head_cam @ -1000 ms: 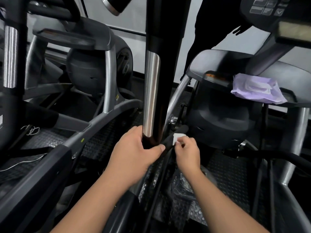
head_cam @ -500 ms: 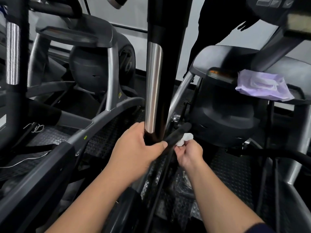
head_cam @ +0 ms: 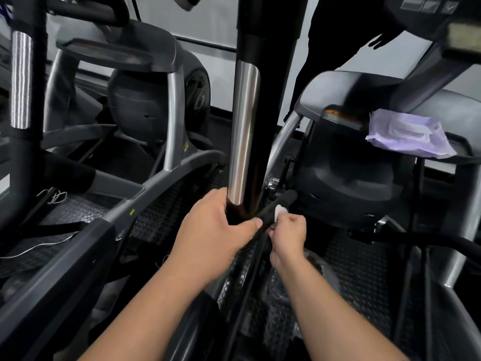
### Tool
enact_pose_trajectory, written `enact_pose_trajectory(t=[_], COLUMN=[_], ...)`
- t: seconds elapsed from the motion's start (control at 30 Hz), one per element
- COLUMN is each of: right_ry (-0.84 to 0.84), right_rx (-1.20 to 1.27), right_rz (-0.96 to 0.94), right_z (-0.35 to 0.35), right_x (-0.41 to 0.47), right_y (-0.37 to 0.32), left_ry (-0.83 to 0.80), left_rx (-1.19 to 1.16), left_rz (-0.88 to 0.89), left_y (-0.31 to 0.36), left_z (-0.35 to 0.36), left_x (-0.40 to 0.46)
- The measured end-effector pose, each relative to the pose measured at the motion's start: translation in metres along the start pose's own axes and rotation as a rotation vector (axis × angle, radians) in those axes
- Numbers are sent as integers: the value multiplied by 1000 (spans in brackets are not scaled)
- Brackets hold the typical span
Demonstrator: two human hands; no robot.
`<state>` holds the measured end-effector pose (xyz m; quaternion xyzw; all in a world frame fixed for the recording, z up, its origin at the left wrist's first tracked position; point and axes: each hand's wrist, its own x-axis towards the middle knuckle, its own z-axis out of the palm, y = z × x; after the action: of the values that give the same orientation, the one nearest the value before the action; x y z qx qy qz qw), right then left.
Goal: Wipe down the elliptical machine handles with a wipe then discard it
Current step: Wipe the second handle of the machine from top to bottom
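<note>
Left hand (head_cam: 216, 227) is wrapped around the lower end of the upright black handle post (head_cam: 257, 126), thumb across its near face, steadying it. To its right, the right hand (head_cam: 287, 235) is closed on a small bunched white wipe (head_cam: 280, 211), pressed against a thin black bar (head_cam: 276, 205) that runs diagonally, rising away to the right. The wipe sits just beside the post's base, on its right side, so the right hand is the nearer one to the work. Judgement: the bar's long axis slopes up and away from the person, and further wiping calls for strokes along that line. Farther right, a purple wipe packet (head_cam: 408, 135) rests on the machine's shelf (head_cam: 442, 105), well apart from both hands.
</note>
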<state>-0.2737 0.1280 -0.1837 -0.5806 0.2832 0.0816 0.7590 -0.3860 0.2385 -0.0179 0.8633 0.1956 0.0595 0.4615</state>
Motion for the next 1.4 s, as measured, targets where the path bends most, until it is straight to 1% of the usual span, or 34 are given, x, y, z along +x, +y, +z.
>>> enact_pose_trajectory(t=[0.03,0.1,0.17,0.2,0.27,0.37,0.4,0.47,0.53,0.57,0.63,0.67,0.7,0.73,0.8,0.83,0.87,0.9,0.93,0.97,1.0,1.03,1.07,1.17,1.2,1.23,1.27,1.33,1.37,1.4], right_ry=[31,124,149,138,80,-91,-131,-178,-219,-247,-372,-456,-505,-505,-433,-407,-405,-439,-521,-619,-689,-702,-669,-506,-501,-535,-605,-707,-683,-640], right_rx=[-100,-198,-248,-312,-454,-612,-654,-765,-925,-1025,-1196,-1221,-1222,-1206,-1187,-1218,-1278,-1324,-1330,-1317,-1288,-1273,-1276,-1323,-1342,-1335,-1303,-1159,-1109,-1109], right_rz=[-52,-93,-102,-126,-204,-333,-379,-400,-458,-529,-746,-837,-876,-883,-772,-732,-756,-830,-927,-984,-1006,-1013,-989,-831,-821,-842,-875,-842,-804,-760], right_z=[-3,-2,3,4,1,-17,-23,-26,-25,-23,-19,-20,-25,-28,-34,-35,-33,-30,-27,-26,-27,-29,-29,-28,-25,-22,-21,-27,-30,-31], right_x=[-5,2,13,14,-2,-36,-36,-19,-1,0,-7,-12,-15,-13,2,5,3,-7,-18,-31,-41,-43,-37,-19,-26,-39,-55,-84,-81,-71], right_y=[3,-2,-15,-20,-22,-14,-16,-28,-40,-42,-35,-31,-29,-33,-42,-46,-49,-50,-47,-44,-42,-44,-48,-63,-65,-66,-62,-58,-56,-57], left_ry=[1,-6,-16,-16,-5,-2,-5,-16,-23,-23,-18,-18,-23,-28,-39,-42,-42,-37,-30,-26,-26,-29,-34,-50,-49,-44,-37,-26,-25,-27], left_rx=[1,10,18,20,25,25,27,41,33,22,11,13,16,19,24,23,22,21,20,22,25,26,23,15,14,13,16,19,18,15], left_rz=[-2,1,4,4,11,17,15,12,13,14,19,22,24,24,17,14,14,17,21,25,29,34,36,38,36,34,31,32,32,30], left_y=[1,1,1,0,0,0,0,0,-1,-1,0,1,1,1,1,1,1,1,1,0,0,-1,-1,-1,-1,-1,-1,-2,-2,-2], left_z=[0,0,-1,-1,0,0,-1,-1,-1,-1,-1,-1,-2,-2,-3,-3,-3,-3,-3,-3,-2,-2,-3,-4,-3,-3,-2,-2,-2,-2], left_x=[0,1,1,1,1,1,2,2,2,2,1,1,2,2,2,2,2,1,2,2,3,4,4,3,2,2,2,2,2,2])
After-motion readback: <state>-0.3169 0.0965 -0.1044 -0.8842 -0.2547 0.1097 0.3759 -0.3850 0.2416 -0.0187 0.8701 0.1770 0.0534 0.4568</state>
